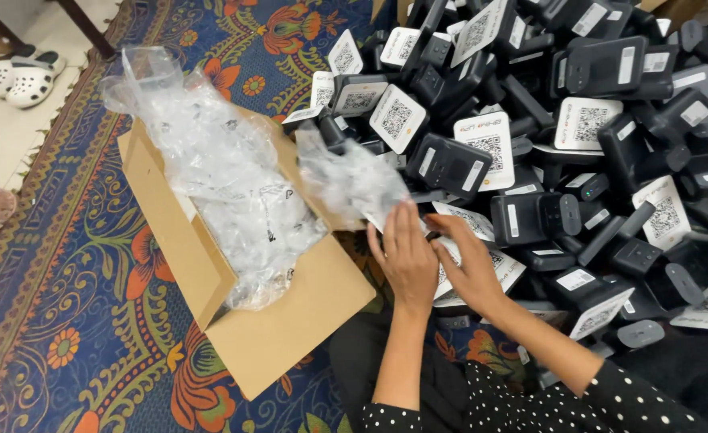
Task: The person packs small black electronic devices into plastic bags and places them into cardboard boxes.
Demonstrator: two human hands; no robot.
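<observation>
Both hands, left hand (406,256) and right hand (468,261), pinch a clear plastic bag (354,183) beside an open cardboard box (290,321), amid black devices (450,164) bearing white square tags (396,118).

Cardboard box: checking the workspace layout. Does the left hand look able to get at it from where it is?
Probably yes: the left hand is beside the cardboard box, whose top is open, with only clear plastic bags heaped in it.

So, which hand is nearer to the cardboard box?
Left. The left hand lies just beside the cardboard box, at its right edge; the right hand is farther right, on the white cards.
</observation>
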